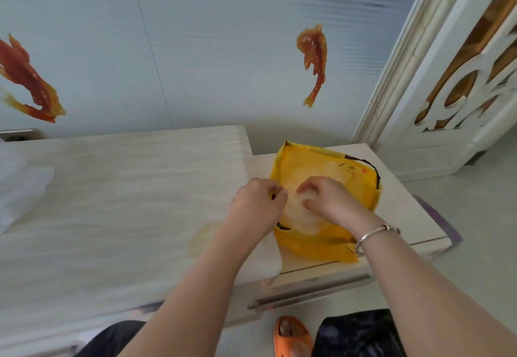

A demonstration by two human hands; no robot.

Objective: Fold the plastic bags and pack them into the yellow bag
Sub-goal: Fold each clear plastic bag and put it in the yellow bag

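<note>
The yellow bag (316, 240) stands open on a low side table, its mouth facing up. Inside it lies a pale, folded plastic bag (300, 216). My left hand (258, 202) grips the bag's near-left rim with curled fingers. My right hand (327, 198), a silver bangle on its wrist, reaches into the mouth and its curled fingers press on the folded plastic. A pile of clear plastic bags (19, 186) lies at the far left of the higher white table.
The higher white table (126, 202) fills the left and middle; the low side table (402, 214) holds the yellow bag. A white carved door (461, 82) stands at right. An orange slipper (292, 335) is on the floor below.
</note>
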